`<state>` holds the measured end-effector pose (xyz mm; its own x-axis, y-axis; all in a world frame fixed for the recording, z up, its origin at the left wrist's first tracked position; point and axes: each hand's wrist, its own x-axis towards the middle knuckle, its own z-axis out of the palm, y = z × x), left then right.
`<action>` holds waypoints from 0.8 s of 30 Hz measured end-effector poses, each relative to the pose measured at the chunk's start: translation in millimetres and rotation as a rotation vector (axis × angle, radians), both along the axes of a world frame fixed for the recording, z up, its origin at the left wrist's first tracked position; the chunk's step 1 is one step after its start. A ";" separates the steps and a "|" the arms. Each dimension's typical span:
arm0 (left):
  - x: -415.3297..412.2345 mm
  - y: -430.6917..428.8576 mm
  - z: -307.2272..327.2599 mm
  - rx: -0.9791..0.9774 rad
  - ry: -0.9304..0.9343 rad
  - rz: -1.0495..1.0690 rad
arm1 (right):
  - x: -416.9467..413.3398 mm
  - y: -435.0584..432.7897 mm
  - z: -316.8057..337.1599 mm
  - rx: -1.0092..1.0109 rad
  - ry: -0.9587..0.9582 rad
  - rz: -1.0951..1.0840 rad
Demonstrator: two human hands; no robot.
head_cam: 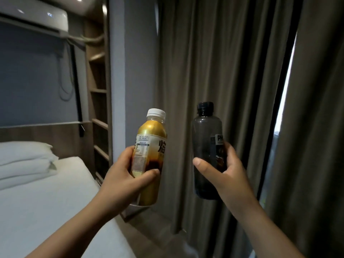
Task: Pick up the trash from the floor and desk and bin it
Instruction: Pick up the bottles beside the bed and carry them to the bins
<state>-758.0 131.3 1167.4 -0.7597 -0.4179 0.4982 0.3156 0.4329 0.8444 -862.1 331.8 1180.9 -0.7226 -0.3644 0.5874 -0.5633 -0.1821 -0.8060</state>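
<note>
My left hand (122, 175) grips a gold bottle (151, 144) with a white cap and a printed label, held upright and tilted slightly right at chest height. My right hand (223, 170) grips a dark, see-through plastic bottle (206, 131) with a black cap, held upright a short way to the right of the gold one. The two bottles do not touch. Both forearms reach in from the bottom of the view. No bin or desk is in sight.
A bed with a white sheet (42, 207) and folded white bedding (24, 159) lies at the left. Wooden shelves (98, 108) stand behind it. Grey-brown curtains (232, 71) hang straight ahead and right, with a bright gap (286, 86). An air conditioner (37, 17) hangs top left.
</note>
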 end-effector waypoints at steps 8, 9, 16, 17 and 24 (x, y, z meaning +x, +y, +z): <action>68.3 -15.5 55.0 -0.005 0.138 0.197 | 24.8 -55.3 63.8 -0.086 0.107 0.333; 77.4 -15.1 55.9 -0.007 0.146 0.242 | 27.3 -62.3 67.3 -0.093 0.123 0.389; 144.5 1.8 54.3 0.045 0.190 0.606 | 51.2 -118.9 70.7 -0.080 0.146 0.778; 156.6 7.1 54.3 0.035 0.199 0.662 | 59.1 -128.9 68.8 -0.082 0.141 0.840; 265.0 53.7 45.3 0.038 0.259 1.088 | 168.4 -180.3 48.7 -0.100 0.090 1.267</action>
<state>-493.0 184.9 1212.8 0.1442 -0.8149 0.5613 -0.0471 0.5609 0.8265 -693.7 151.4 1229.7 0.1406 -0.7190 0.6806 -0.0031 -0.6878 -0.7259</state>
